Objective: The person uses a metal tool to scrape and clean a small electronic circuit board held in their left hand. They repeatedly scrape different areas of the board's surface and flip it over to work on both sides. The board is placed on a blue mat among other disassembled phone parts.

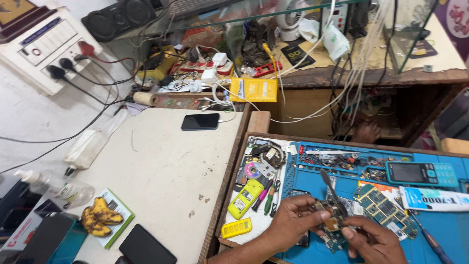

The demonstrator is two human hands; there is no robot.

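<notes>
circuit board [333, 222]: pinched over the blue work mat [439, 230], near its front edge; long axis unclear under the fingers
left hand [293, 220]: fingers curled shut on the board
right hand [373, 242]: closed around tweezers [332, 190], which slant up and away from the board
teal keypad phone [422, 173]: farther back on the mat, lying crosswise

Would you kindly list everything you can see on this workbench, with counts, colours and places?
Repair mat: one, blue, right tray.
Circuit board: one, green, between both hands.
Tweezers: one, metal, rising above the board.
Keypad phone: one, teal, mat's far right.
Phone shell: one, yellow, tray's left.
Smartphone: one, black, charging on white table.
Bananas: one bunch, browned, table's left edge.
Spray bottle: one, clear, lying far left.
Left hand: steadying the board.
Right hand: pinching the board.
</notes>
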